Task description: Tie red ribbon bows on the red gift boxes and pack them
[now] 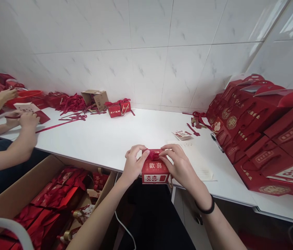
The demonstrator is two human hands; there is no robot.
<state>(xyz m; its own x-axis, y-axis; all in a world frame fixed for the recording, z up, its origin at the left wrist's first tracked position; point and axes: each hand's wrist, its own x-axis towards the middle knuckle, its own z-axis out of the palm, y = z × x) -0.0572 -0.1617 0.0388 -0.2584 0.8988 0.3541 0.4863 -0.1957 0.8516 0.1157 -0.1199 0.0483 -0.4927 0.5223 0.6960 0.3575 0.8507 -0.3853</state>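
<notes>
A small red gift box [156, 171] with white and gold characters sits at the front edge of the white table, between my two hands. A dark red ribbon [152, 154] lies across its top. My left hand [135, 163] pinches the ribbon from the left, thumb on top. From the right, my right hand [176, 161] has its thumb and fingers closed on the ribbon, with a black band round the wrist. The ribbon's exact folds under the fingertips are partly hidden.
Stacked red boxes [242, 128] fill the right side, near a pen [217, 142] and paper [200, 163]. A carton [13, 187] of red boxes stands lower left. Behind are a tied red box [119, 108] and loose ribbons [73, 103]. Other people's hands [29, 119] work at far left.
</notes>
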